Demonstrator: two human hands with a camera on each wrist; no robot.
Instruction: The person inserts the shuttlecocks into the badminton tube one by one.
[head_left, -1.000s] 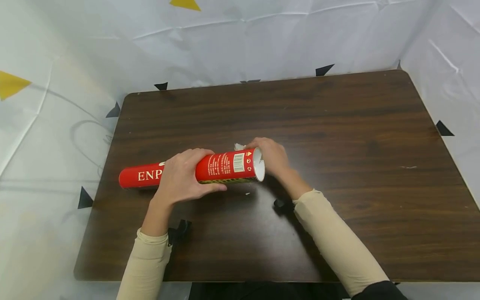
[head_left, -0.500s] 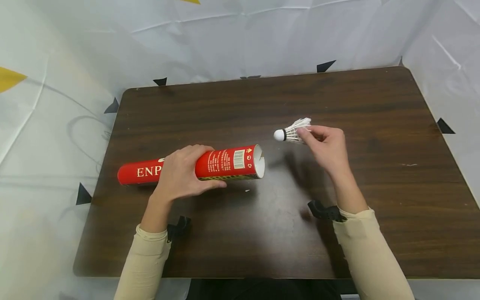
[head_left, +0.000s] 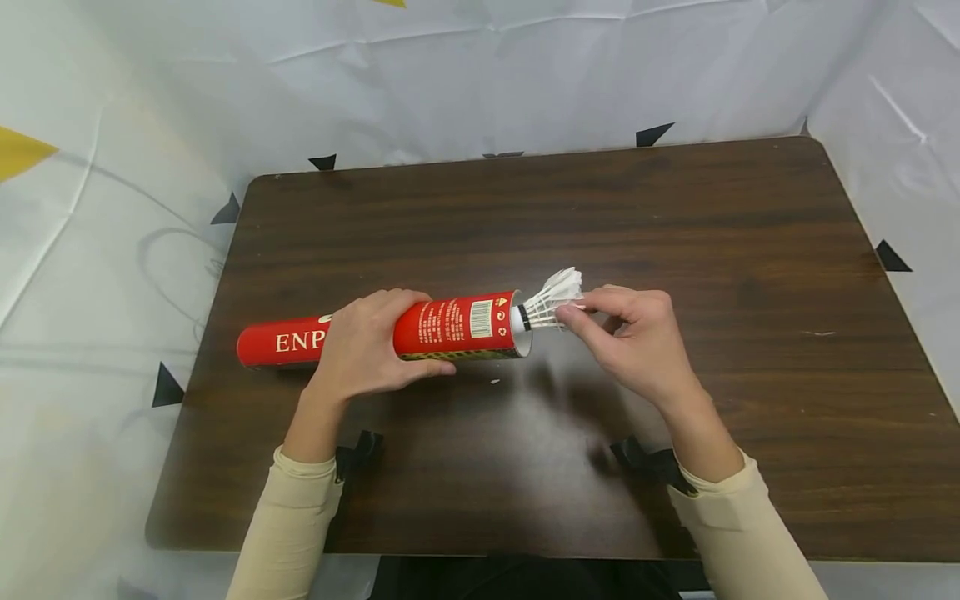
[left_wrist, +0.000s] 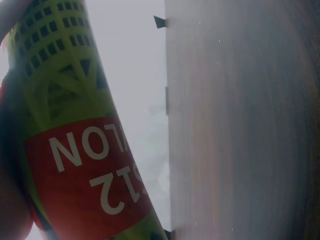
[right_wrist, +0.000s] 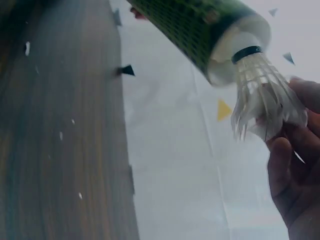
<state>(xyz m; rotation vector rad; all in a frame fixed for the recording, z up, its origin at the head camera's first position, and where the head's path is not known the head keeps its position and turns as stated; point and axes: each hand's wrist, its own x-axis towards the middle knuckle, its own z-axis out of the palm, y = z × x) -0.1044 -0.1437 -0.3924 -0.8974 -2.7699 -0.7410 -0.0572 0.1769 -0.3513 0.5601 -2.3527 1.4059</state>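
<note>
A red shuttlecock tube (head_left: 457, 325) lies sideways across the middle of the head view, its open end facing right. My left hand (head_left: 363, 346) grips it around the middle, thumb along the near side. In the left wrist view the tube's green and red printed side (left_wrist: 85, 165) fills the left part. A white feather shuttlecock (head_left: 551, 300) has its cork end inside the tube's mouth, and its feathers stick out. My right hand (head_left: 633, 337) pinches the feather edge between thumb and fingers. From the right wrist, the shuttlecock (right_wrist: 262, 95) shows its dark band at the tube's rim.
The dark wooden table (head_left: 712, 225) stretches under both hands. White sheeting (head_left: 480, 92) with black and yellow triangles stands behind it and at both sides. A small white scrap (head_left: 495, 382) lies near the tube's mouth.
My right hand first drew the shuttlecock away to the right of the tube, then brought it back left, cork first, into the mouth. My left hand and the tube stayed nearly still.
</note>
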